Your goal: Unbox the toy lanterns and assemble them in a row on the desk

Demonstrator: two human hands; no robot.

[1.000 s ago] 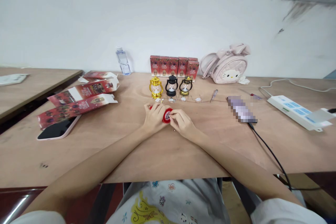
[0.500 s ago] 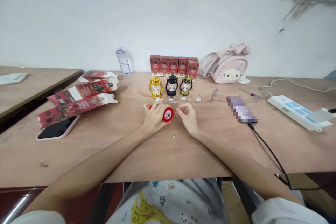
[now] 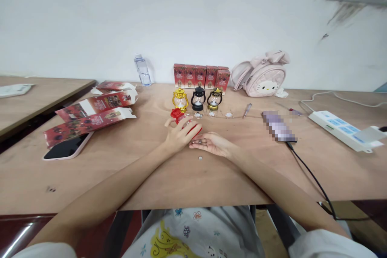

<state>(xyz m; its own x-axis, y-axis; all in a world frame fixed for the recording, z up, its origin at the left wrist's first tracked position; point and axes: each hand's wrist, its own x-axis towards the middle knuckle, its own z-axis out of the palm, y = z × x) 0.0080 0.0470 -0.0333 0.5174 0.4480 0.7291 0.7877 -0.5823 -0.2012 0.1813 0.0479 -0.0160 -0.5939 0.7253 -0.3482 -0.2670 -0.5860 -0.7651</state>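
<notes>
My left hand [image 3: 177, 136] is wrapped round a small red lantern [image 3: 175, 114]. The lantern is tipped over, its top to the left and its base turned down to the right. Just below that base lies my right hand [image 3: 213, 144], palm up with fingers stretched out. Tiny dark or shiny spots show on its fingers, too small to name. On the table near me is a small round silvery disc [image 3: 200, 158]. Behind the hands stand a gold lantern [image 3: 180, 100], a black lantern [image 3: 198, 100] and a bronze-and-black lantern [image 3: 214, 100].
Small clear pieces [image 3: 229, 115] lie before the lanterns, with a screwdriver [image 3: 247, 111] to their right. Red boxes [image 3: 195, 76] line the wall beside a pink bag [image 3: 266, 80]. Opened cartons [image 3: 96, 119] partly cover a phone [image 3: 68, 149]. A power strip [image 3: 341, 127] sits at right.
The red lantern's base has tilted from facing me to facing downward. My right hand has turned from a pinch to palm up and moved in under the base.
</notes>
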